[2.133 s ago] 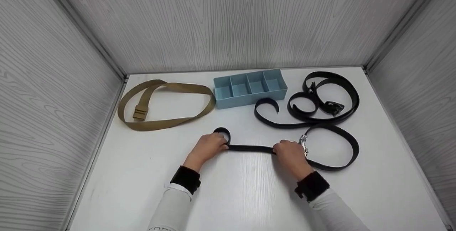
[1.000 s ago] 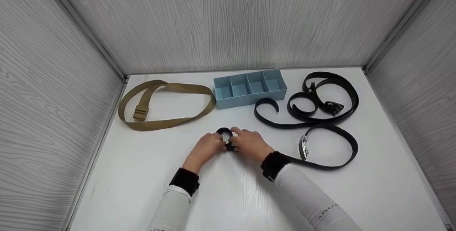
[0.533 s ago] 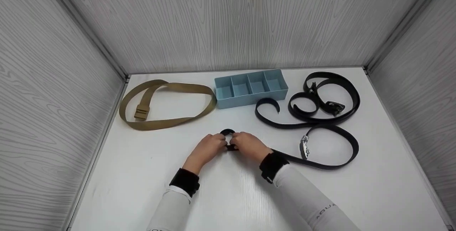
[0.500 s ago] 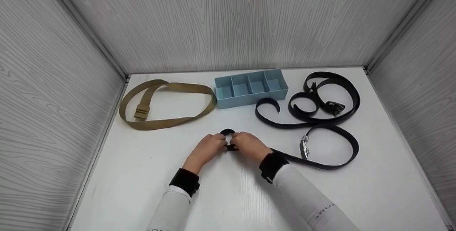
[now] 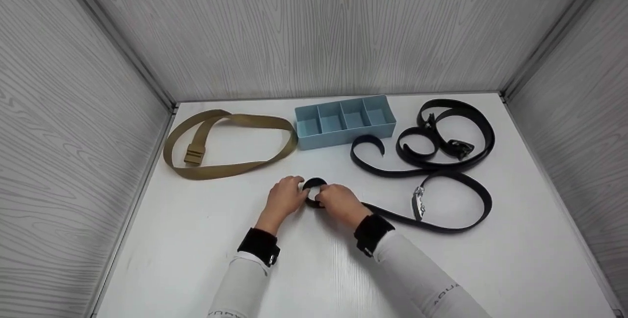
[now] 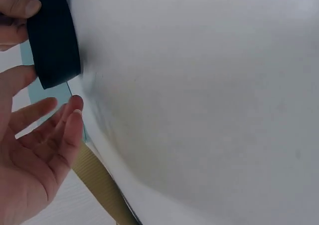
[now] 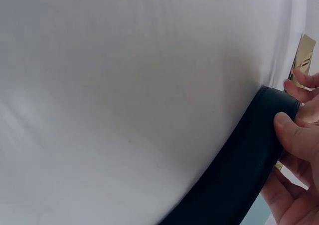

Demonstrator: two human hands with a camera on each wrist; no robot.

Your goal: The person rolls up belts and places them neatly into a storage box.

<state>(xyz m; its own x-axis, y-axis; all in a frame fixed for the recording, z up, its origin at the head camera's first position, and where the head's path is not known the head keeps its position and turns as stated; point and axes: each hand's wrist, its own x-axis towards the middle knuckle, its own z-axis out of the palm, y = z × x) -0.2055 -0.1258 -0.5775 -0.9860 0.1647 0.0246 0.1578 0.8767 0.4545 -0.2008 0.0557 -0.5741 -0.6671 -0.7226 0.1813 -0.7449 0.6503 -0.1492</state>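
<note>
A long black belt lies on the white table, and its free end is rolled into a small coil (image 5: 314,186). My right hand (image 5: 336,199) grips that coil, thumb on the outer wrap (image 7: 291,130), fingers curled behind it. My left hand (image 5: 288,194) sits just left of the coil with its fingers straight and palm open (image 6: 47,135), holding nothing. From under my right wrist the belt runs right to its silver buckle (image 5: 417,202), then loops back towards the far side.
A tan webbing belt (image 5: 230,144) lies in a loop at the far left. A blue divided tray (image 5: 343,136) stands at the far centre. A second black belt (image 5: 456,131) is curled at the far right. Grey walls enclose three sides.
My right hand left the strap near the buckle and came to the coil. My left hand has released the coil and opened beside it. The coil has shifted slightly right.
</note>
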